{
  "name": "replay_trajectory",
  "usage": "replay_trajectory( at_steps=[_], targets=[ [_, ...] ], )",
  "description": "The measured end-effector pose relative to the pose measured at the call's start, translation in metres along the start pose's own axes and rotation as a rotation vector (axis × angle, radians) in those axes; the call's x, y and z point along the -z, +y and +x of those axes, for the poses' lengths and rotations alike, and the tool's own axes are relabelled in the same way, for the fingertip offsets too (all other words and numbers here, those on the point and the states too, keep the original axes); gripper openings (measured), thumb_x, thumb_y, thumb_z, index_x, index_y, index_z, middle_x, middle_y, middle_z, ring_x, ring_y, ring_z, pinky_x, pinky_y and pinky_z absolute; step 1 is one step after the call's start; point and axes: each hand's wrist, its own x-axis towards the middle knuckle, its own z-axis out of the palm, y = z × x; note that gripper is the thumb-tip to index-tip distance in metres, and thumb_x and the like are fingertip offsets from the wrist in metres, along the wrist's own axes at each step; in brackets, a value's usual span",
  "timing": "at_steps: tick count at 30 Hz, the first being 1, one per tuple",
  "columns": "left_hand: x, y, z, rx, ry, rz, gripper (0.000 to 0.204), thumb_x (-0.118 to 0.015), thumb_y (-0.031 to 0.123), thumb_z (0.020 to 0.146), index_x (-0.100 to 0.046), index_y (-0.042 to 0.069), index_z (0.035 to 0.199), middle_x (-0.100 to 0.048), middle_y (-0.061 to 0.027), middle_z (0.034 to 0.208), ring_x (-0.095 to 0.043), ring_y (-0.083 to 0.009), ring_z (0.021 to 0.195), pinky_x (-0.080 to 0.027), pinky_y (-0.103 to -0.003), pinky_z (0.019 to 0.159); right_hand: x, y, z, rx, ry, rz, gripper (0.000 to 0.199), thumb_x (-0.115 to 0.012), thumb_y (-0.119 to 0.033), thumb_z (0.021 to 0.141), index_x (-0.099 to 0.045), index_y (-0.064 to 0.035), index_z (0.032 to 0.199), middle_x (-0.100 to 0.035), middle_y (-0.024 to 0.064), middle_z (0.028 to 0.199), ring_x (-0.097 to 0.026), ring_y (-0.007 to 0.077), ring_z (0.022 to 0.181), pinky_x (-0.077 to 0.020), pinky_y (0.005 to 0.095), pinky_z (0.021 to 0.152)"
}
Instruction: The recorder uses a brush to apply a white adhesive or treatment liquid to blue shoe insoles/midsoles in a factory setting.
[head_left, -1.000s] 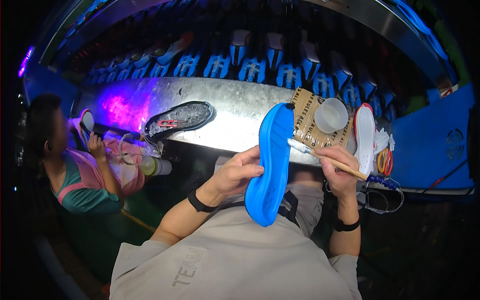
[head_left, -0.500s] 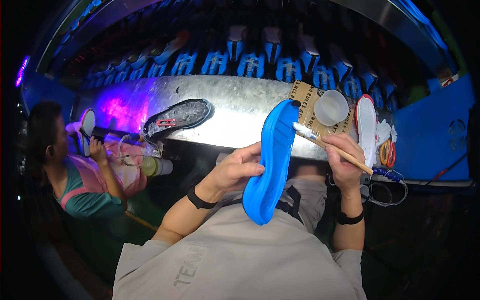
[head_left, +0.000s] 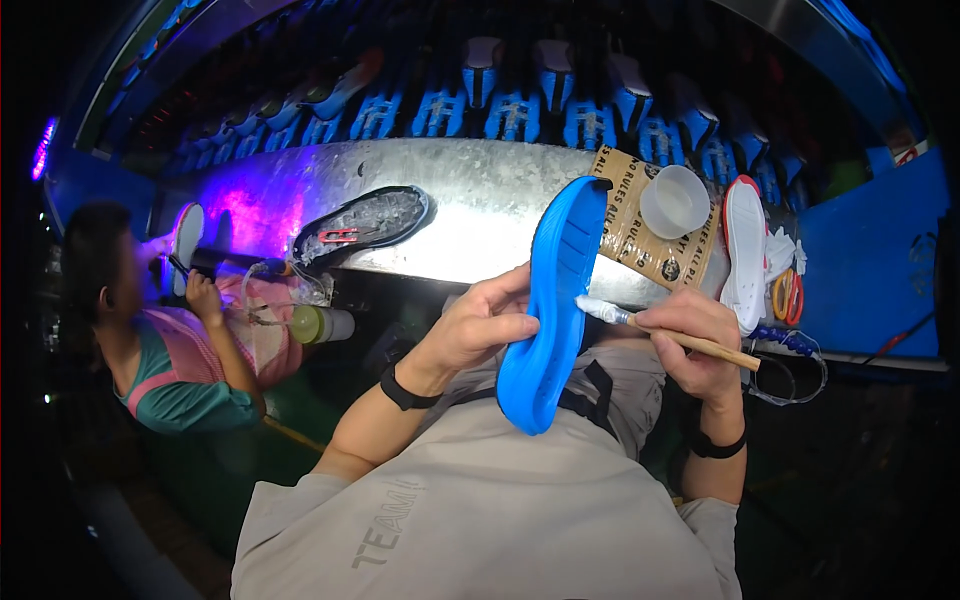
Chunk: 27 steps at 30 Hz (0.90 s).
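A blue shoe sole point(head_left: 560, 290) is tilted upright before me, its hollow inner side turned to the right. My left hand point(head_left: 487, 322) grips it at the waist, thumb on the near rim and the other fingers behind it. In my right hand point(head_left: 697, 340) is a paintbrush point(head_left: 690, 342) with a wooden handle, pinched between thumb and fingers. Its white-coated bristles touch the sole's right edge around mid-length. Beyond my right hand, a translucent plastic cup point(head_left: 675, 203) stands on a piece of brown printed cardboard point(head_left: 640, 256).
A metal bench point(head_left: 470, 230) runs across in front. On it lie a dark shoe-shaped tray point(head_left: 362, 226) with red clips, a white sole with a red edge point(head_left: 743, 255) and orange-handled scissors point(head_left: 788, 296). Shoe lasts point(head_left: 555, 75) line the rack behind. A co-worker point(head_left: 165, 320) sits at left holding a sole.
The brush tip has moved down along the sole's right edge, from the upper part toward the middle. My left hand and the sole sit slightly further right and up.
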Motion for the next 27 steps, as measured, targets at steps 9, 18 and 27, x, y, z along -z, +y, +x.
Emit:
replay_trajectory(
  at_steps=[9, 18, 27],
  targets=[
    [0.006, -0.003, 0.002, -0.015, -0.003, -0.006, 0.071, -0.061, 0.011, 0.09, -0.029, -0.005, 0.151, -0.054, -0.0172, 0.134, -0.057, -0.0227, 0.12, -0.048, -0.036, 0.103, -0.004, -0.013, -0.005, 0.043, -0.039, 0.009, 0.017, -0.069, -0.005, 0.072, -0.074, -0.0023, 0.088, -0.065, 0.0077, 0.07, -0.06, 0.0226, 0.061, -0.0476, 0.0323, 0.057],
    [0.025, 0.001, 0.001, 0.017, 0.027, -0.251, 0.065, -0.051, 0.023, 0.095, -0.028, -0.002, 0.151, -0.054, -0.0216, 0.136, -0.06, -0.0273, 0.119, -0.051, -0.038, 0.101, -0.003, -0.018, -0.01, -0.015, 0.078, 0.284, 0.016, -0.067, -0.007, 0.073, -0.073, 0.0017, 0.086, -0.067, 0.0099, 0.071, -0.06, 0.0201, 0.058, -0.0455, 0.0305, 0.054],
    [0.056, -0.012, -0.019, 0.0, 0.164, -0.541, 0.067, -0.031, 0.049, 0.101, -0.036, 0.002, 0.149, -0.051, -0.0242, 0.139, -0.058, -0.0379, 0.117, -0.051, -0.048, 0.088, -0.021, 0.003, -0.042, -0.211, 0.608, 0.652, 0.031, -0.059, -0.022, 0.096, -0.06, 0.0051, 0.11, -0.061, 0.0103, 0.086, -0.051, 0.0104, 0.07, -0.0406, 0.0228, 0.06]
  ],
)
